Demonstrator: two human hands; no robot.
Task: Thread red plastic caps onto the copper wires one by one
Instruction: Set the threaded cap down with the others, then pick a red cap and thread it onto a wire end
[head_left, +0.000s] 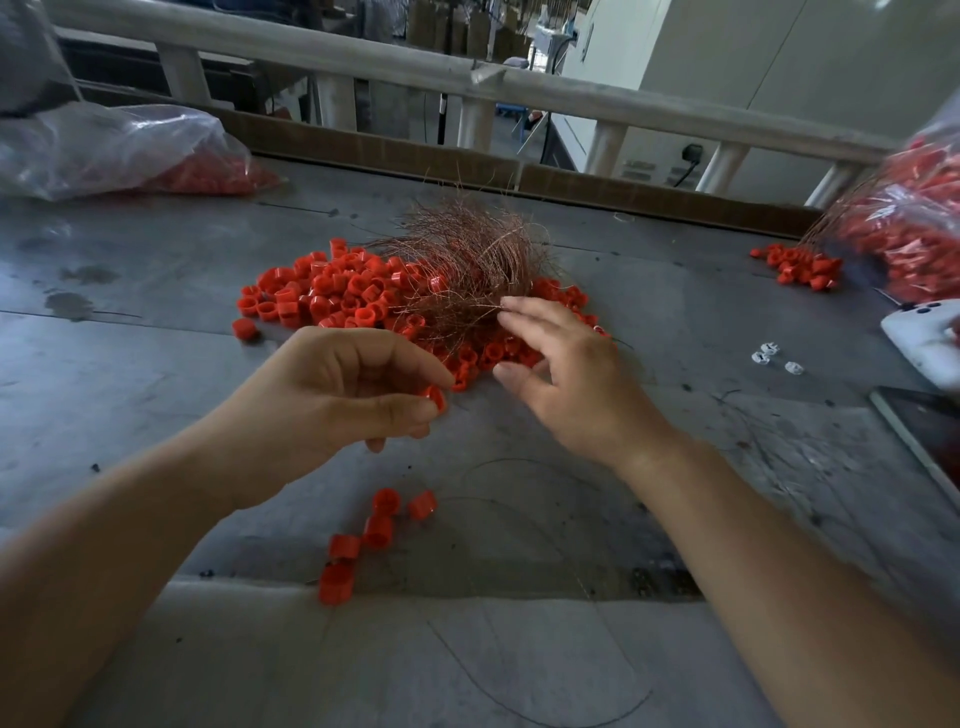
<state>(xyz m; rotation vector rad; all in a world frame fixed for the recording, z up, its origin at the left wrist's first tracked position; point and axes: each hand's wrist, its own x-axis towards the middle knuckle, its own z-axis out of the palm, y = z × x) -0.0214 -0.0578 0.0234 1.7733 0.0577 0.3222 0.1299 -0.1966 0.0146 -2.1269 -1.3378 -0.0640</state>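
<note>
A heap of red plastic caps (322, 296) lies in the middle of the grey table (156, 270), with a tangled bundle of copper wires (467, 260) on top of it. My left hand (332, 395) pinches one red cap (435, 397) between thumb and forefinger, just in front of the heap. My right hand (566, 374) reaches over the heap with fingers spread, its fingertips touching the near end of the wire bundle. A short string of several red caps (363, 535) lies on a thin wire near the table's front edge.
A clear plastic bag of red caps (119, 150) lies at the back left. Another bag of caps (914, 228) stands at the right with loose caps (800, 267) beside it. A white object (919, 338), small white pieces (769, 356) and a dark tablet (930, 436) sit at the right edge. A railing (467, 78) runs behind.
</note>
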